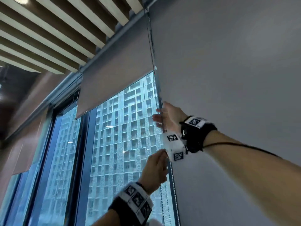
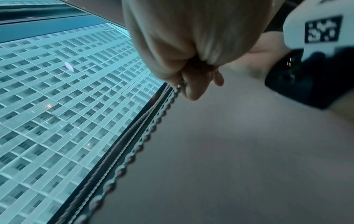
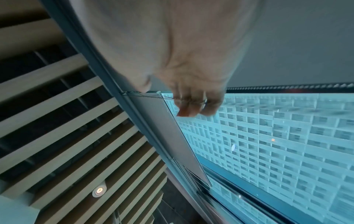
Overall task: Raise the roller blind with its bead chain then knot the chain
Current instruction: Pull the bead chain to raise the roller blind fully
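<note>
Beyond the window (image 1: pixel 123 144) we see a pale high-rise facade; a slatted ceiling (image 1: pixel 48 38) runs overhead and a grey wall (image 1: pixel 228 62) stands to the right. We note the roller blind (image 1: pixel 117 70) hanging from the top of the frame, its bottom bar partway down the glass. Its bead chain (image 1: pixel 174 185) runs vertically along the window's right edge, beside the wall, long axis up and down. Our right hand (image 1: pixel 166 116), the higher one, has its grip closed round the chain. Our left hand (image 1: pixel 156 168), just below, seems to pinch the chain too, though motion blur softens the fingers. Wrist bands (image 1: pixel 138 199) carry black-and-white square markers; we read no writing.
</note>
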A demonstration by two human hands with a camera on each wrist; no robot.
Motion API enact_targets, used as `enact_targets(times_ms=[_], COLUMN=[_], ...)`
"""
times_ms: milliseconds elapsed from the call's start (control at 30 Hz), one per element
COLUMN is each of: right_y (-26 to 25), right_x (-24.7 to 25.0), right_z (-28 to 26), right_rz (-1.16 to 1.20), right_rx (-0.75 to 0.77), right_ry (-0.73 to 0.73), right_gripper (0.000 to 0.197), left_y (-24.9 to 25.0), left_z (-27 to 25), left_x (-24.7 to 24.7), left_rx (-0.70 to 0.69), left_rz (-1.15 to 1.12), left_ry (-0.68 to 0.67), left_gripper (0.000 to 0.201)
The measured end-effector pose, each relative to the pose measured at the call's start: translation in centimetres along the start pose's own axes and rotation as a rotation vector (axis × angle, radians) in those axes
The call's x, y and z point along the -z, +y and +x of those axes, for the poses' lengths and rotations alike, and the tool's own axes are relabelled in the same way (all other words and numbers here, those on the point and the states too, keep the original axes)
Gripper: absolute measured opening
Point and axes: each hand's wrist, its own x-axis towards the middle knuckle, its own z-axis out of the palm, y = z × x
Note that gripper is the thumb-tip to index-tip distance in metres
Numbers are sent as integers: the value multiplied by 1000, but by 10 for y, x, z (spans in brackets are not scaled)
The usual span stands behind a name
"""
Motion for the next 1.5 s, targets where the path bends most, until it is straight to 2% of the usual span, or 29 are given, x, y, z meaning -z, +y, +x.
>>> enact_targets(times_ms=[67,133,200,233,300,400,500,567,633,700,767,833,933,1033,1067,1200,1300,1333,1400,1500], right_y=[1,10,19,25,43,78,89,86,76,62,45,25,-10,-27,-26,-1,9,12,20,44], right_x=[-10,-22,-34,-39,-44,-39,-26,-19,-11,-7,-1,2,-6,-20,-23,-29,-34,-34,-34,-34], right_z=[7,8,0,-6,-22,-50,-70,-73,-68,-60,-46,-30,-13,-5,-2,11,12,10,0,-25], right_rz=[-279,-544,-576,-554,-531,-525,-395,-407,-402,-302,-151,27,105,27,-8,-475,-505,-511,-527,-543], right_rx=[138,262,324,350,335,302,236,188,93,-27,-60,-21,72,59,50,275,374,380,378,369], right_ry=[72,86,61,41,19,-69,-145,-213,-306,-345,-276,-204,-133,-73,-43,134,169,171,145,42], right_gripper=[31,38,41,40,38,46,46,36,30,27,33,41,35,28,28,38,42,41,38,36], left_y=[-4,11,36,50,79,118,142,143,142,144,143,135,101,56,45,38,57,66,90,123], left_z=[-8,-4,11,23,49,84,98,102,105,101,95,82,53,16,5,-5,19,29,45,72], left_x=[5,15,32,43,64,72,55,46,38,29,22,19,14,9,8,14,34,41,53,59], left_rx=[44,123,198,207,155,132,142,29,-109,-186,-213,-217,-185,-134,-118,-54,63,80,64,37], left_rz=[-16,-26,-136,-197,-252,-291,-230,-149,-83,-75,-62,-27,53,69,35,30,-25,-89,-190,-174], left_ry=[-86,-138,-69,4,109,123,128,205,279,265,242,249,210,121,80,-66,-6,33,100,142], left_gripper=[18,29,41,40,36,49,34,22,27,31,31,31,32,18,20,17,35,35,28,39])
